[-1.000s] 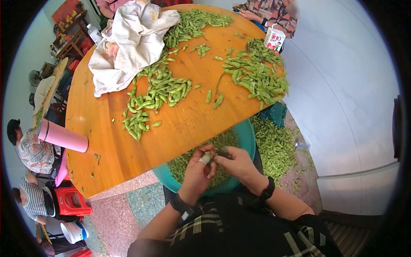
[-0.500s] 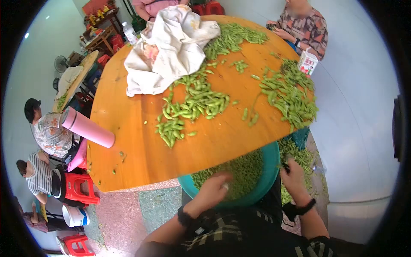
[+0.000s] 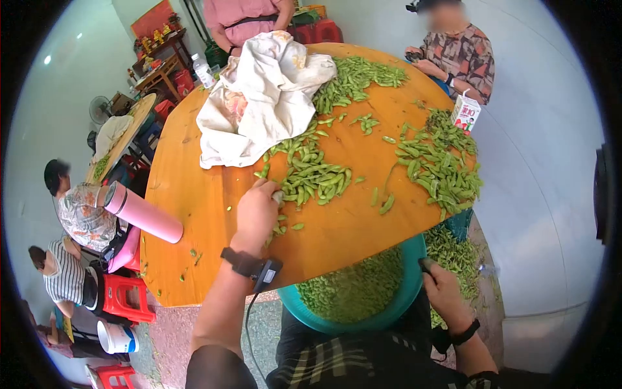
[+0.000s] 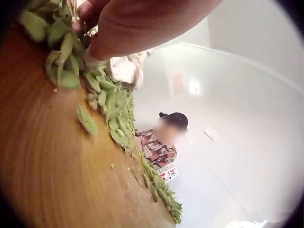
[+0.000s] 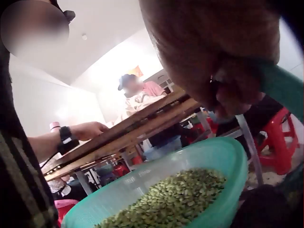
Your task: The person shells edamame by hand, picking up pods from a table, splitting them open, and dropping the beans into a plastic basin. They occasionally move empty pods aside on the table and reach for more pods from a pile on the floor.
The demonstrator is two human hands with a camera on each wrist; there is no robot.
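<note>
In the head view my left hand [image 3: 256,211] has come down over green soybean pods [image 3: 317,178] heaped on the wooden table [image 3: 220,259]. Its fingers bend in among the pods, and a pale wrap [image 3: 278,197] covers one digit. I cannot tell whether a pod is pinched there; the left wrist view shows pods [image 4: 66,57] right beside the fingertips. Low at the right, my right hand [image 3: 447,295] hangs by the rim of a teal basin [image 3: 414,285], fingers loosely curled, with something dark at the thumb. Shelled beans [image 5: 180,194] fill the basin's bottom.
A stained white cloth [image 3: 259,104] lies on the table near a pink tumbler [image 3: 144,212]. More pods [image 3: 440,165] and a drink carton [image 3: 465,111] are at the right edge. Empty hulls [image 3: 457,256] litter the floor. Other people sit or stand around, beside red stools [image 3: 123,295].
My hands were together over the basin, then parted. The left went forward and left onto the pods on the table; the right moved out to the basin's right side. The view shifted too.
</note>
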